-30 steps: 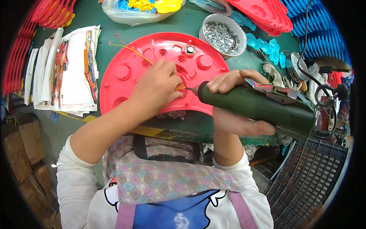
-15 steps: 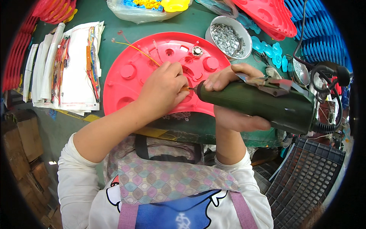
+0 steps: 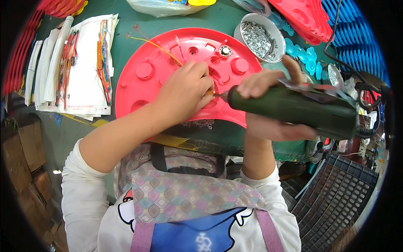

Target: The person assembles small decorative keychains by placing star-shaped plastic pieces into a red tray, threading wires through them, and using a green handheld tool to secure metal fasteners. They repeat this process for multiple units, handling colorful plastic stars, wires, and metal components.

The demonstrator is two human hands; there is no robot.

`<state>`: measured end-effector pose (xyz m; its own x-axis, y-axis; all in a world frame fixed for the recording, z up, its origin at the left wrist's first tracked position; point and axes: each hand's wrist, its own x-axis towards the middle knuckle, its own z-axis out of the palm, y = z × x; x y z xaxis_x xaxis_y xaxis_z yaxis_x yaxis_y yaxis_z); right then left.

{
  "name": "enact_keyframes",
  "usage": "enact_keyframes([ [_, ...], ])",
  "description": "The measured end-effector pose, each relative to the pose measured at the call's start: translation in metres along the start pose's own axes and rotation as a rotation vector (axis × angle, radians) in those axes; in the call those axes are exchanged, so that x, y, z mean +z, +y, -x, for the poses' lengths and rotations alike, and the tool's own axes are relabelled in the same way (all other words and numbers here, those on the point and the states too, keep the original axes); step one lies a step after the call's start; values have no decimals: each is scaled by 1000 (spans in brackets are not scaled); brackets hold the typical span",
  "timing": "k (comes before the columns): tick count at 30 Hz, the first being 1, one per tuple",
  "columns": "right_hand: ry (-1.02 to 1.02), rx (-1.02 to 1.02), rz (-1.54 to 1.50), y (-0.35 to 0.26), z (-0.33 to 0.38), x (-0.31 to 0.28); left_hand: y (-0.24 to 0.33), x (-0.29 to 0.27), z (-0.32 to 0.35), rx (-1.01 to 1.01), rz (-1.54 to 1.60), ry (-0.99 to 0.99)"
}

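Note:
My left hand reaches over a red plastic panel with round bosses and recesses. Its thumb and fingers are pinched together, and a small orange-yellow bit shows at the fingertips, too little to name. In my right hand lies a dark green electric screwdriver, held sideways with its tip pointing left at those fingertips. One right finger is lifted off the tool's body. A yellow wire runs from beneath my left hand past the panel's edge. A round dial-like part sits in the panel.
A metal bowl of screws stands beyond the panel on the right, beside blue plastic pieces. White sheets with wire bundles lie on the left. Stacked red panels and blue parts rise at the back right. A dark crate is below right.
The view has shifted, so the table things sit slightly higher and farther right. One finger of my right hand has lifted off the screwdriver, which is blurred. My left hand stays pinched at its tip.

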<state>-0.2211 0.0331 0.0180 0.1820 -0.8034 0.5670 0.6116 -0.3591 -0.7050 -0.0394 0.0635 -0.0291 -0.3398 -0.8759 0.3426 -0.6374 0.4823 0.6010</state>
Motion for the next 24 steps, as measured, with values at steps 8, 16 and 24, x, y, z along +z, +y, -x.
enact_keyframes([
  [8, -167, 101, -153, -5, 50, 12, -6, -21, 4, -7, 78, -60],
  [16, -30, 117, -64, 10, 65, 19, 17, -50, 57, 54, 125, -135],
  [24, -111, 30, -75, -13, 46, 23, 19, -42, 58, 120, 33, -90],
])
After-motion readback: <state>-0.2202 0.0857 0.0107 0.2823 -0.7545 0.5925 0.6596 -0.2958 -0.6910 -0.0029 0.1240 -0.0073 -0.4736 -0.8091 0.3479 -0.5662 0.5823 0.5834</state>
